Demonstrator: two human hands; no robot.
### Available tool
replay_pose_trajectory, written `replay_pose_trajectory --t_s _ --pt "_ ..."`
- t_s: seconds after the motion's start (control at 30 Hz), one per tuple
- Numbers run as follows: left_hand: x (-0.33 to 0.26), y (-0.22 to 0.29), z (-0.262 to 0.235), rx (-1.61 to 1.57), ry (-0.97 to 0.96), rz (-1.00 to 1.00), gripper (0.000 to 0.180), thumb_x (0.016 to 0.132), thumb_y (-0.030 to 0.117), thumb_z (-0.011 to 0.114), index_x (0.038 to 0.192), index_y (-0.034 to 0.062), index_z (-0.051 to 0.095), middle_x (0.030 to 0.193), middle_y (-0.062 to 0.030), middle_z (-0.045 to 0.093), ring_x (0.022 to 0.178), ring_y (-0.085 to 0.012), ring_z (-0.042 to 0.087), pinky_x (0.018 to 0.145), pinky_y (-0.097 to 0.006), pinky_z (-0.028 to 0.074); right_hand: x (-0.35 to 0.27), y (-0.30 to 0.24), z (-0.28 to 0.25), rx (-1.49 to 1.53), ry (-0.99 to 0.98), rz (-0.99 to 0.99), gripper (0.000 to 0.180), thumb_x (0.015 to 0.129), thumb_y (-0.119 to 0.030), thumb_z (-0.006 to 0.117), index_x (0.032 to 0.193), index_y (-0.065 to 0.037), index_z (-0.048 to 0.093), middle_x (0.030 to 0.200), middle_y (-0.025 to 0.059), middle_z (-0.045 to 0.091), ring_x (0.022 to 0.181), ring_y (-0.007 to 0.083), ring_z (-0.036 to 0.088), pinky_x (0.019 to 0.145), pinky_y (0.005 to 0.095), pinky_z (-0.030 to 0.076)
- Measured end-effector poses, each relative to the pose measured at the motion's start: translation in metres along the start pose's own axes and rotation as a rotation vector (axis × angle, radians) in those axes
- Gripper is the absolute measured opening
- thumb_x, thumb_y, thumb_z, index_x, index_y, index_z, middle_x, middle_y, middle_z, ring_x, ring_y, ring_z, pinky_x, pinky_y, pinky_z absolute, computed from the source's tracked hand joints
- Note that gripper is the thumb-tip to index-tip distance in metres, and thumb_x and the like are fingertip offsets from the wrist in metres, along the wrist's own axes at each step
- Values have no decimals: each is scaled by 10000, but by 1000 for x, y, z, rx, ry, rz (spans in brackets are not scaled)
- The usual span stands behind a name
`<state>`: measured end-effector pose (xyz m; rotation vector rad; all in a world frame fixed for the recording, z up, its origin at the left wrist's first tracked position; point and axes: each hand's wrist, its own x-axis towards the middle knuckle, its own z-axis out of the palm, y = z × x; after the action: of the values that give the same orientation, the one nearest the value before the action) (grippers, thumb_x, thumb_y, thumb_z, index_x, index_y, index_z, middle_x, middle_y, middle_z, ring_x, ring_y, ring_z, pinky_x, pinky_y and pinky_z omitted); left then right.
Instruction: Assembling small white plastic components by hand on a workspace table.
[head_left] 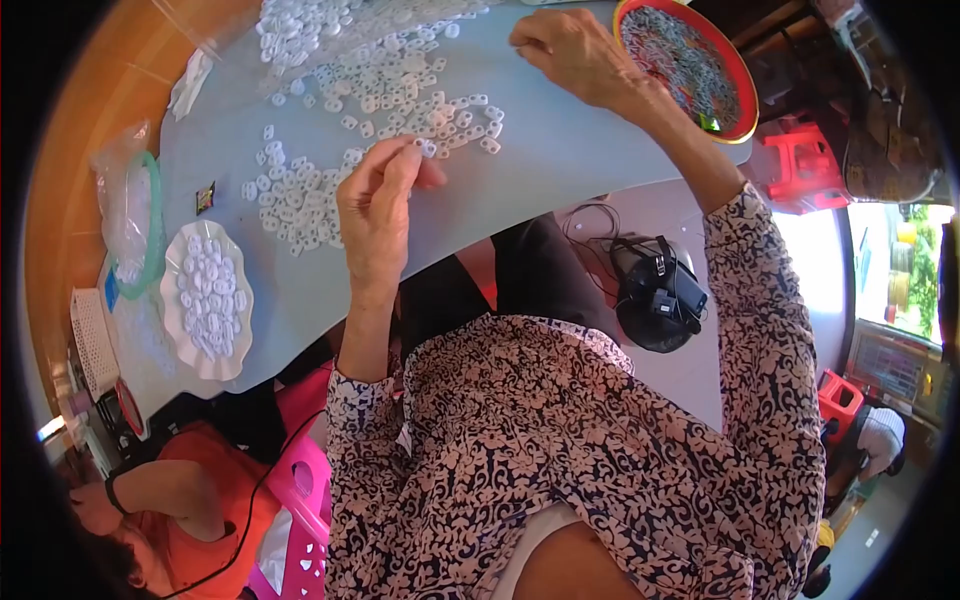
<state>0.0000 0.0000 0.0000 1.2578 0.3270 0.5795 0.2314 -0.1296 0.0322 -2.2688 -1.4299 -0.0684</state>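
Note:
Between the thumb and fingertips of my left hand [378, 205] is a small white plastic piece [427, 148] with holes in it. That hand is just above the table's near side, between two loose spreads of similar white pieces [300, 205]. My right hand [575, 55] is over the far right of the table, its fingers curled together; whatever they may hold is hidden. Close to its wrist stands a round red basin [745, 105] filled with many tiny metallic pieces [680, 60].
A scalloped white dish [175, 330] of white pieces stands on the left, beside a clear plastic bag [122, 200] and a small dark packet [205, 197]. A person in orange [205, 500] sits at lower left. Red stools [805, 165] and a black bag [650, 325] are on the floor.

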Motion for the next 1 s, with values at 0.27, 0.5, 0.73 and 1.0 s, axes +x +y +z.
replay_pose_trajectory --t_s 0.27,0.5,0.73,1.0 --pt "-4 12 -5 189 -21 48 211 902 144 577 1009 -29 635 724 -52 622 681 -81 546 639 -209 415 -3 10 13 -283 14 -149 115 804 -83 556 860 -48 650 902 138 627 856 332 618 738 426 504" --pt "-3 11 -4 157 -50 44 214 900 148 585 1012 -28 631 746 -49 623 691 -86 550 649 -213 425 5 20 18 -314 -62 -187 191 807 -194 552 786 -22 632 796 175 641 724 352 627 652 421 517" --pt "-4 12 -5 181 -61 11 173 895 114 580 988 -27 622 740 -37 608 692 -76 547 652 -203 427 2 -4 13 -452 -46 -185 69 726 -26 580 772 -17 631 784 179 627 769 351 649 675 418 540" --pt "-4 10 -4 175 -56 9 165 897 117 576 970 -22 627 737 -28 604 682 -70 536 647 -203 424 8 -19 10 -536 -153 -211 55 762 -18 571 803 1 602 787 163 598 756 339 631 680 415 524"
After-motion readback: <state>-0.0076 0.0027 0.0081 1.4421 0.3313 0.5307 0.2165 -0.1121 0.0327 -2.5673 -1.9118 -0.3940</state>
